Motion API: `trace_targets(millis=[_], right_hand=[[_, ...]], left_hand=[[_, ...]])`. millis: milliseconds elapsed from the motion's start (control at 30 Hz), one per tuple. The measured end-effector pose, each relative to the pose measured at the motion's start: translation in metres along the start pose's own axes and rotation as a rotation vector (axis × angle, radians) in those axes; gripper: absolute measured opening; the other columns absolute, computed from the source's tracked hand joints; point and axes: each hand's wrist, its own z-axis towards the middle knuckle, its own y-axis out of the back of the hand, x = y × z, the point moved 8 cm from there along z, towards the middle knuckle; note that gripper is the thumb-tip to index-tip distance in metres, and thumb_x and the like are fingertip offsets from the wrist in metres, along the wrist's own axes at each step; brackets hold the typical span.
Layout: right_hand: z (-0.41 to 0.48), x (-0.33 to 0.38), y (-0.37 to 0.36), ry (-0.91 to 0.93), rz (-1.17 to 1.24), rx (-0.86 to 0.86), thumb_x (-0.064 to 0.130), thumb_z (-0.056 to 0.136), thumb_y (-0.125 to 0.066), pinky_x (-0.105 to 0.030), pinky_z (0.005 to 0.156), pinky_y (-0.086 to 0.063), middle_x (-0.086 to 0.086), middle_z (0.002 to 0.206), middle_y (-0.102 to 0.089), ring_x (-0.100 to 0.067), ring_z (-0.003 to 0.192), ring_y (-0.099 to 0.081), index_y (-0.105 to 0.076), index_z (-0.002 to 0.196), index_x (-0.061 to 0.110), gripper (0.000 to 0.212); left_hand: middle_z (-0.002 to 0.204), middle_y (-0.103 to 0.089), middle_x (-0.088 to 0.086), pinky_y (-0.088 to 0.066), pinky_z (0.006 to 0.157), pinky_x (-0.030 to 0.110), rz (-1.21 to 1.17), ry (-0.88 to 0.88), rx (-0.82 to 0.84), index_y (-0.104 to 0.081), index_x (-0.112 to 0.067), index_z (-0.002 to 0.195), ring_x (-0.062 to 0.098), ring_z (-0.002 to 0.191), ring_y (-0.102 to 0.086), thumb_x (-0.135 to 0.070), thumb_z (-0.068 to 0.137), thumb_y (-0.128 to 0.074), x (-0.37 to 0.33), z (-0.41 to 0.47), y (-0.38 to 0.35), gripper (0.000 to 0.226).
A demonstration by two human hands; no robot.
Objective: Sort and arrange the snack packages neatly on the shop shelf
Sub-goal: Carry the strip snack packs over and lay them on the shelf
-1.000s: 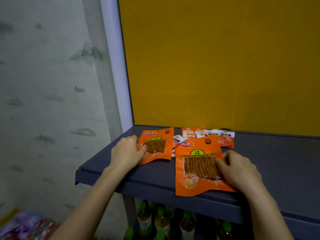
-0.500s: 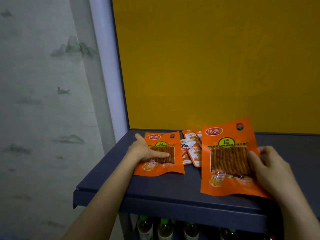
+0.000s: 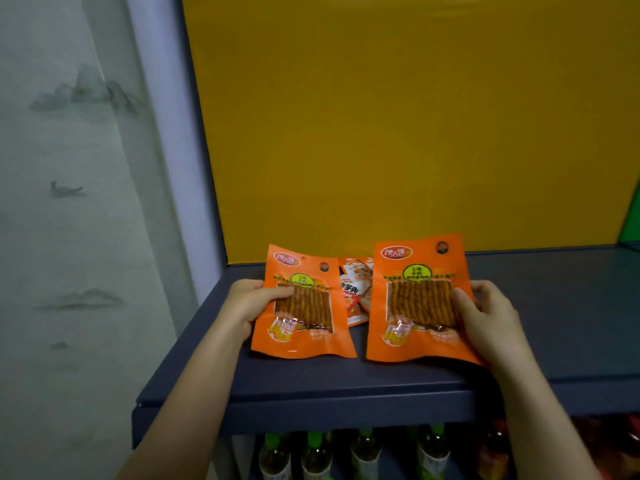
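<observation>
Two matching orange snack packages with clear windows stand tilted up on the dark grey shelf. My left hand grips the left orange package by its left edge, thumb across the front. My right hand grips the right orange package by its right edge, thumb on the window. Between them, farther back, lie smaller red-and-white snack packets, partly hidden by both orange packages.
A yellow back panel rises behind the shelf, with a white upright post at its left. Green-capped bottles stand on the lower shelf. A patterned grey wall is on the left. A green panel edge shows at the far right.
Both orange packages have been lifted from lying flat to tilted upright. My left hand went from pressing flat on its package to gripping its edge. The two packages now sit closer, side by side.
</observation>
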Motion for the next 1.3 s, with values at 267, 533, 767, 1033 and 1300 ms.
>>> trace_targets(millis=[267,533,767,1033,1300], right_hand=[[-0.017,-0.019,0.046,-0.058,0.111,-0.092,0.026,0.095,-0.050,-0.031,0.067,-0.049,-0.006,0.097,-0.066,-0.020,0.084,-0.063,-0.057,0.103,0.017,0.014],[-0.040,-0.074,0.194,-0.160,0.168,-0.316,0.022,0.098,-0.046,-0.029,0.058,-0.051,-0.008,0.082,-0.071,-0.016,0.061,-0.067,-0.064,0.099,0.015,0.020],[-0.050,-0.140,0.368,-0.191,0.110,-0.528,0.017,0.097,-0.046,-0.035,0.065,-0.048,-0.014,0.085,-0.070,-0.025,0.068,-0.063,-0.067,0.096,0.007,0.023],[-0.055,-0.214,0.549,-0.246,0.069,-0.642,0.019,0.097,-0.047,-0.041,0.070,-0.052,-0.014,0.087,-0.072,-0.028,0.071,-0.066,-0.066,0.094,0.011,0.021],[-0.064,-0.276,0.685,-0.328,0.201,-0.733,0.017,0.098,-0.045,-0.015,0.039,-0.048,-0.010,0.072,-0.068,-0.006,0.041,-0.062,-0.060,0.083,0.018,0.021]], left_hand=[[0.080,-0.072,0.004,-0.054,0.062,0.033,-0.136,-0.253,0.170,-0.062,-0.019,0.094,0.019,0.067,-0.069,-0.012,0.090,-0.056,-0.044,-0.024,-0.029,0.010],[0.097,-0.067,0.008,-0.055,0.058,0.034,-0.188,-0.253,0.483,-0.051,-0.016,0.112,0.022,0.081,-0.066,-0.012,0.091,-0.056,-0.076,-0.066,-0.211,0.023],[0.102,-0.067,0.012,-0.053,0.074,0.039,-0.178,-0.265,0.743,-0.061,-0.015,0.100,0.024,0.085,-0.065,-0.010,0.092,-0.053,-0.080,-0.130,-0.417,0.013],[0.102,-0.070,0.014,-0.054,0.081,0.045,-0.169,-0.185,0.909,-0.062,-0.014,0.101,0.030,0.090,-0.067,-0.014,0.091,-0.056,-0.080,-0.222,-0.620,0.011],[0.098,-0.070,0.015,-0.055,0.070,0.038,-0.149,-0.136,1.101,-0.062,-0.012,0.101,0.027,0.085,-0.067,-0.011,0.091,-0.054,-0.085,-0.299,-0.789,0.012]])
